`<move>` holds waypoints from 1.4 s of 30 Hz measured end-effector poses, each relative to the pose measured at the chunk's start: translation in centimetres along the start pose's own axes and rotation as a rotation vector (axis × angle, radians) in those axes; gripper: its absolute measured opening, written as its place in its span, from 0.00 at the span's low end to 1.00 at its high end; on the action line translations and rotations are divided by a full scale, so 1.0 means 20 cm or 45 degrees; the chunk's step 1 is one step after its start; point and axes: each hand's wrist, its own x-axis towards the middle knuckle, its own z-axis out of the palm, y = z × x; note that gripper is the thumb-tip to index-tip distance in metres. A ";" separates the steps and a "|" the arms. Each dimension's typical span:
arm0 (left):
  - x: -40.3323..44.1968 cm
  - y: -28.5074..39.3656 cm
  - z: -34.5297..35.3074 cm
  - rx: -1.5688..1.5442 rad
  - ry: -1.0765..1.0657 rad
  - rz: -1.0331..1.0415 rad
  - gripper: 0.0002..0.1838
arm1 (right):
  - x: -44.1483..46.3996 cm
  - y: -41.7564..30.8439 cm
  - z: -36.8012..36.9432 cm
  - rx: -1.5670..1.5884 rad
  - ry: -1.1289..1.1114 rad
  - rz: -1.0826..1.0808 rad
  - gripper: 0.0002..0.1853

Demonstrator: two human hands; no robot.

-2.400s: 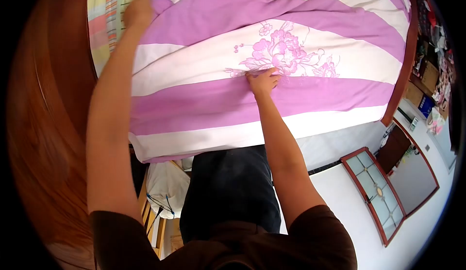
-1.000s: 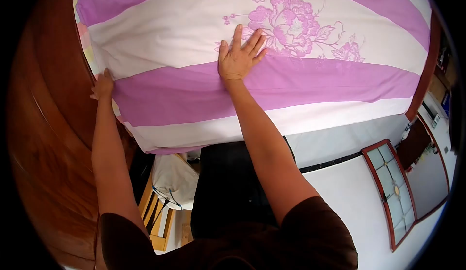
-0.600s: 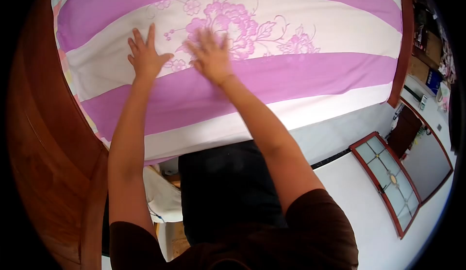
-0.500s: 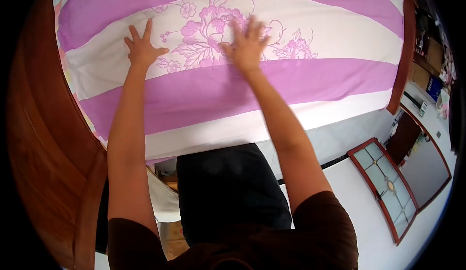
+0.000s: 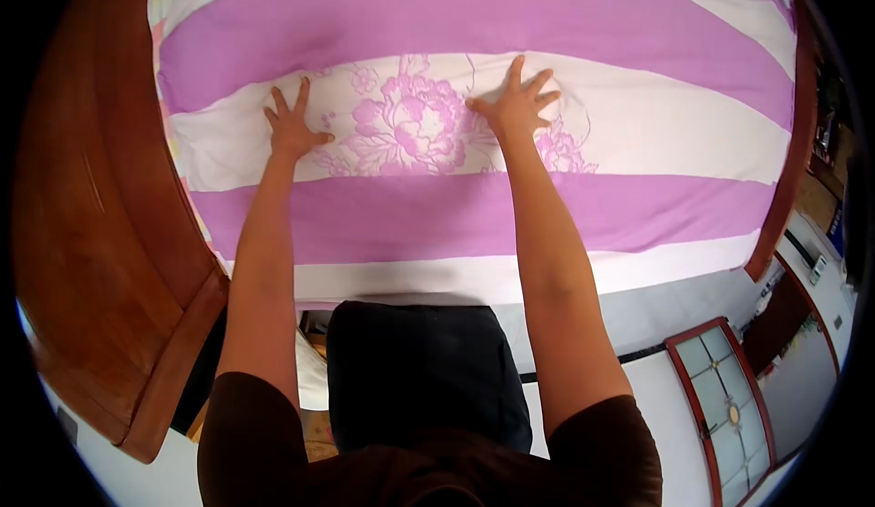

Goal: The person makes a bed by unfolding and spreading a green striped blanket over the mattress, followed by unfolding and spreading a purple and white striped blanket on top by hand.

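A purple-and-white striped bed sheet [image 5: 656,129] with a printed purple flower covers the bed before me. My left hand [image 5: 293,129] lies on the white stripe, left of the large flower, its fingers spread. On the same stripe, right of the bloom, my right hand [image 5: 518,106] also rests with fingers wide apart. Neither hand holds anything. Small wrinkles show in the cloth around both hands.
A dark wooden headboard [image 5: 100,206] rises on the left, and a wooden bed end [image 5: 791,179] stands on the right. Beyond the floor at lower right is a red-framed glass door [image 5: 726,407]. My dark-clothed legs [image 5: 419,375] are at the near bed edge.
My right hand has moved to the right across the sheet and uncovered the large flower. The whole view has shifted, so the bed sits lower in it. Both hands stay spread.
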 end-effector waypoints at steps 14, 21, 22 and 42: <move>-0.02 0.11 -0.11 0.083 0.011 -0.098 0.66 | 0.07 -0.08 -0.14 -0.007 -0.113 0.054 0.60; 0.00 0.12 -0.16 0.036 -0.065 -0.139 0.64 | 0.07 -0.09 -0.13 0.001 -0.070 0.072 0.59; -0.02 0.12 -0.17 0.028 -0.073 -0.134 0.64 | 0.07 -0.09 -0.13 -0.002 -0.052 0.065 0.58; 0.61 0.07 -0.81 -0.741 0.603 0.100 0.13 | 0.89 -0.44 -0.09 0.089 1.055 0.530 0.33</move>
